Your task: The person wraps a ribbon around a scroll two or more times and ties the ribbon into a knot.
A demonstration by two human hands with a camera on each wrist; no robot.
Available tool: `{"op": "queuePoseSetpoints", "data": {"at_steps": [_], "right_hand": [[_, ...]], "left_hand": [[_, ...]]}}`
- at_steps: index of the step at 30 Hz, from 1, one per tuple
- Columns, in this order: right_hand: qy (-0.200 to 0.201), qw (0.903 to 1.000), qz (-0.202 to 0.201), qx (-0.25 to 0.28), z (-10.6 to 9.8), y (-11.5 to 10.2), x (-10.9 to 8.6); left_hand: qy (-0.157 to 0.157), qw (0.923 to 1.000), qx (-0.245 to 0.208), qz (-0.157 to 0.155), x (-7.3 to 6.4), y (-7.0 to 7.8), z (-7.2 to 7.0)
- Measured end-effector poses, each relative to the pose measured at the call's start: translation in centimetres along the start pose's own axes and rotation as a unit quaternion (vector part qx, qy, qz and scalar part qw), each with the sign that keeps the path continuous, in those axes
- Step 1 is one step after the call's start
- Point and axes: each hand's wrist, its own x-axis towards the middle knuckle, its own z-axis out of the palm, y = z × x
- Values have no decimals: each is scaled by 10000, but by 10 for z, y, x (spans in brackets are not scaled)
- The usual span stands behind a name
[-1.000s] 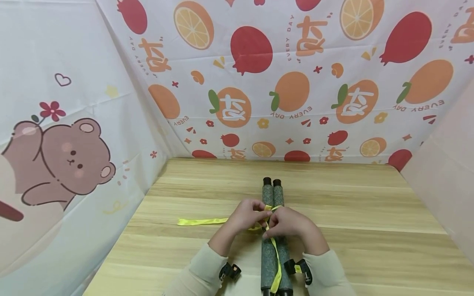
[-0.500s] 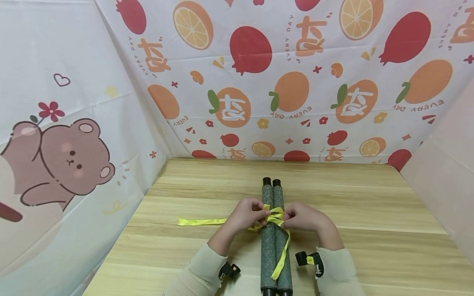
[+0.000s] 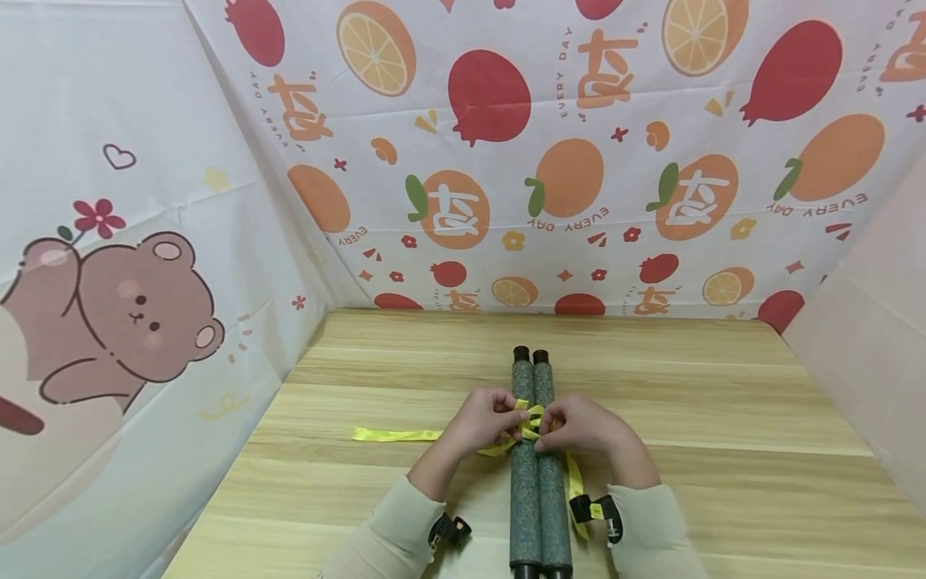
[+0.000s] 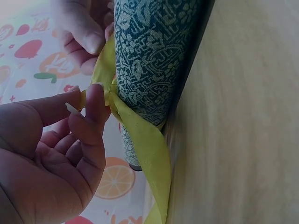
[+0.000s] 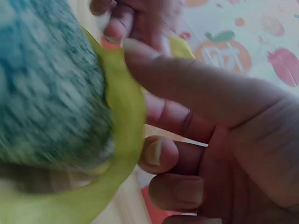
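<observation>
A scroll [image 3: 526, 498], rolled from both ends into two green patterned rolls with dark end knobs, lies lengthwise on the table. Yellow ribbon [image 3: 398, 435] crosses its middle, with one tail out to the left and another down along the right side. At the crossing, my left hand [image 3: 479, 422] pinches the ribbon between thumb and finger, as the left wrist view also shows beside the patterned cloth [image 4: 149, 60]. My right hand [image 3: 587, 426] is just right of it over the rolls. In the right wrist view its thumb and fingers hold the ribbon [image 5: 126, 112] against the roll's side.
The wooden table [image 3: 687, 386] extends around the scroll on both sides. A fruit-print cloth [image 3: 564, 177] hangs behind it, and a bear-print cloth [image 3: 145, 314] on the left. Small black wrist cameras [image 3: 596, 511] sit on both cuffs.
The right hand pulled away to the right, then came back slightly over the rolls. The near ribbon tail swung from atop the rolls to their right side. The left hand stays nearly still.
</observation>
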Motion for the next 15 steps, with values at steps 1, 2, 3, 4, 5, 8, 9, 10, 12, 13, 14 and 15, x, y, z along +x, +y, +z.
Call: {"op": "queuePoseSetpoints", "data": {"at_steps": [1,2,3,4,5,8,9,10,12,13,14,15], "right_hand": [[-11,10000,-71,-36,2,-1,1],[-16,9999,-101,-107,3,-2,3],[16,9998,-103,-139,4,-3,4],[80,9997,-118,-184,5,-3,4],[172,9995,-94,-233,5,-3,5],[549,9980,49,-325,4,-1,6],[670,9972,84,-335,4,0,7],[766,9964,106,-340,4,0,7],[918,9951,176,-330,4,1,9],[992,9943,192,-327,5,1,9],[1057,9936,232,-322,6,1,10],[1131,9926,276,-345,6,0,11]], "left_hand": [[0,10000,0,10,0,0,0],[4,10000,5,19,0,0,0],[10,10000,7,23,0,0,0],[15,10000,14,33,0,0,0],[21,10000,28,37,0,0,0],[25,10000,44,67,0,-1,0],[28,9999,53,81,1,-1,0],[31,9999,71,110,1,0,0],[35,9998,86,162,1,0,0],[36,9998,100,193,1,0,0],[35,9997,123,227,1,0,0],[40,9996,140,247,0,0,0]]}}
